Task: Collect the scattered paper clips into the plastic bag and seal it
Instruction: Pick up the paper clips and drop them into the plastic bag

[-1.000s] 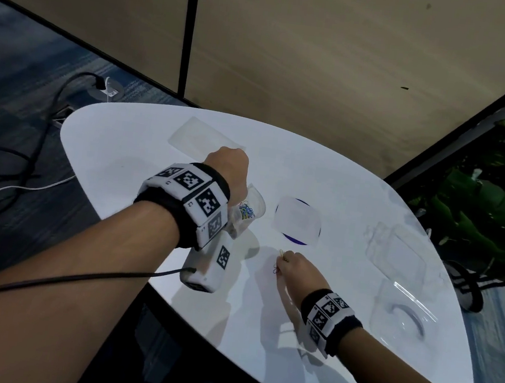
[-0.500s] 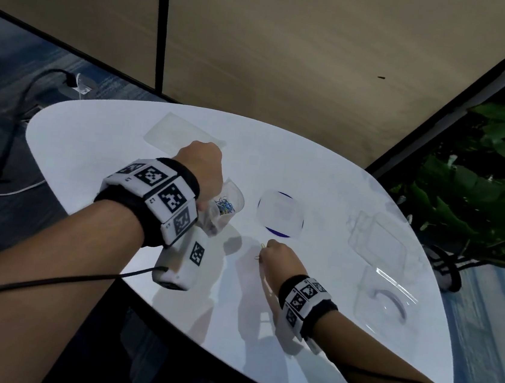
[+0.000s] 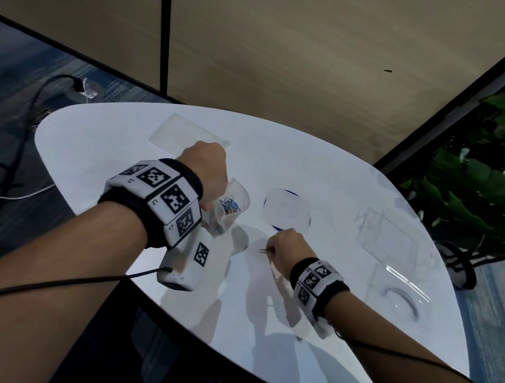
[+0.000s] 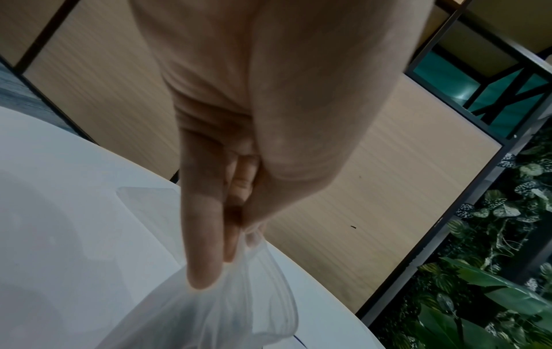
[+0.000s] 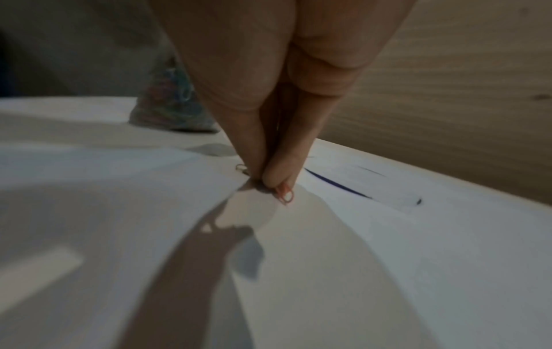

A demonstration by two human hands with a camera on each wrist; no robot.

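Plastic bag point(image 3: 229, 210) with coloured paper clips point(image 3: 229, 206) inside

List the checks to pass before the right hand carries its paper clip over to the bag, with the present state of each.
1. Right hand pinches the paper clip at the white table: ok.
2. Clip lifted clear of the table: cannot tell.
3. Left hand grips the plastic bag by its rim: ok.
4. Bag mouth open toward the right hand: ok.
5. Clips already in the bag: ok.
6. Other loose clips left on the table: cannot tell.
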